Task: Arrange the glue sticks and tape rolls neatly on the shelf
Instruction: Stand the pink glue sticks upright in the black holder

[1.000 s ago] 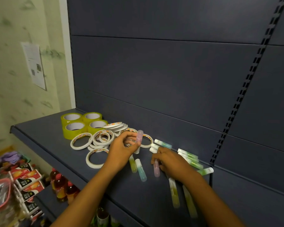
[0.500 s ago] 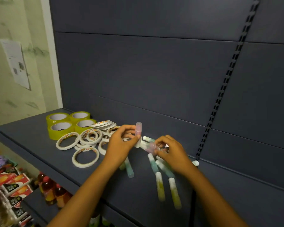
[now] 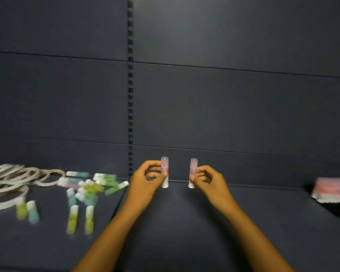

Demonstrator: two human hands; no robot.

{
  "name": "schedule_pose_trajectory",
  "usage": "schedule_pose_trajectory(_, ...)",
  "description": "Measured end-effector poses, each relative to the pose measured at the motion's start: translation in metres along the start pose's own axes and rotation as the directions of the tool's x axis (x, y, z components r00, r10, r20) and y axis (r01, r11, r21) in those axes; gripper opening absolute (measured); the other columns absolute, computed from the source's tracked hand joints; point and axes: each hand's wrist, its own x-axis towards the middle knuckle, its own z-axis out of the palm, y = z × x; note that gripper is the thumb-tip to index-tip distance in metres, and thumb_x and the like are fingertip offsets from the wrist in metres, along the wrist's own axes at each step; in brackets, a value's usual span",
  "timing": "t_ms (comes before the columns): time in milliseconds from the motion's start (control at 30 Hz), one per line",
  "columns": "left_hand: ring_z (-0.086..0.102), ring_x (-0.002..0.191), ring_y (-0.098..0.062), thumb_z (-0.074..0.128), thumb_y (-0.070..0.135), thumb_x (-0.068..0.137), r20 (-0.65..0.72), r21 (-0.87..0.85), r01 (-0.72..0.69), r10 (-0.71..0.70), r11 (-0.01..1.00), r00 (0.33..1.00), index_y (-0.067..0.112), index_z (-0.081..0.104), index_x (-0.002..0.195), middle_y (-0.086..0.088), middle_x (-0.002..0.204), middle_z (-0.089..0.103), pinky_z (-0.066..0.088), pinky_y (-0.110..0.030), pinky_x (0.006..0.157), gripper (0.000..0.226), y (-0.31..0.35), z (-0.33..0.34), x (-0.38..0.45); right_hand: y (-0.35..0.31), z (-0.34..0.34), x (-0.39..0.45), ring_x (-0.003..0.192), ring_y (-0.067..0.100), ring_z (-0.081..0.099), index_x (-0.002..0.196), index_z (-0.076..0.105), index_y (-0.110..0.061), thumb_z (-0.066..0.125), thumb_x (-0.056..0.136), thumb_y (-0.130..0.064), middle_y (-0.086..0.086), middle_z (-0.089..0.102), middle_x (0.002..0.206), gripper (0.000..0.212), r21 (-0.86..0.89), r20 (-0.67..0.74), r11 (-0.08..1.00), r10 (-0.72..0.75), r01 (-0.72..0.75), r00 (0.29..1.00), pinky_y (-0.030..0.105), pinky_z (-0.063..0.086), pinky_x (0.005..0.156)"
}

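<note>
My left hand [image 3: 148, 180] pinches a pink glue stick [image 3: 164, 169] upright at the back of the dark shelf [image 3: 185, 222]. My right hand [image 3: 208, 180] pinches a second pink glue stick [image 3: 193, 169] upright, a short gap to the right of the first. Both white bases are at or just above the shelf surface near the back panel. To the left lie several loose green and blue glue sticks [image 3: 86, 190], two yellow-green ones [image 3: 81, 219] nearer the front. White tape rolls [image 3: 14, 179] are heaped at the far left.
A slotted upright post [image 3: 130, 95] runs down the back panel just left of my hands. A blurred pink and white stack on a dark base [image 3: 333, 190] sits at the right edge. The shelf joint runs below the post.
Both hands lifted a pink glue stick each from the pile and carried them right, past the post. The view swung right, so the yellow tape rolls are out of sight.
</note>
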Motion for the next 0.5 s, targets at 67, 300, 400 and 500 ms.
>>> schedule_pose_trajectory(67,0.067,0.079,-0.009,0.073,0.003,0.083,0.048,-0.021,-0.003,0.004,1.0,0.999,0.011,0.066,0.1,-0.002,0.095,0.071,0.052,-0.018,0.073,0.02,0.006,0.047,-0.011,0.007,-0.049,-0.019,0.072,0.007,0.063,0.096,0.065,-0.002,0.074,0.084,-0.005,0.008,0.07,0.083,0.015,-0.012,-0.061,1.0,0.015,-0.016,0.998,0.016,0.051,0.071)
schedule_pose_trajectory(300,0.067,0.082,-0.011,0.073,0.002,0.083,0.205,-0.123,0.006,0.02,0.992,0.979,0.015,0.066,0.097,0.002,0.095,0.071,0.052,-0.019,0.074,0.021,0.021,0.195,-0.049,0.033,-0.19,-0.083,0.072,0.013,0.065,0.091,0.062,-0.015,0.072,0.083,-0.001,0.011,0.07,0.081,0.019,-0.105,-0.238,0.992,0.047,-0.074,0.97,0.026,0.053,0.073)
schedule_pose_trajectory(400,0.067,0.079,-0.01,0.074,0.002,0.082,0.254,-0.138,0.01,0.025,0.99,0.967,0.011,0.066,0.098,-0.001,0.095,0.071,0.053,-0.021,0.072,0.021,0.026,0.247,-0.052,0.037,-0.238,-0.097,0.074,0.014,0.066,0.092,0.062,-0.014,0.072,0.083,0.0,0.008,0.071,0.081,0.019,-0.144,-0.306,0.986,0.035,-0.083,0.951,0.024,0.053,0.074)
schedule_pose_trajectory(500,0.067,0.078,-0.011,0.075,0.002,0.081,0.303,-0.141,0.011,0.032,0.99,0.952,0.011,0.066,0.098,-0.002,0.095,0.072,0.055,-0.025,0.072,0.021,0.024,0.294,-0.051,0.046,-0.275,-0.105,0.07,0.006,0.065,0.092,0.062,-0.01,0.072,0.083,0.001,0.001,0.07,0.076,0.017,-0.162,-0.373,0.982,0.029,-0.096,0.927,0.015,0.05,0.07)
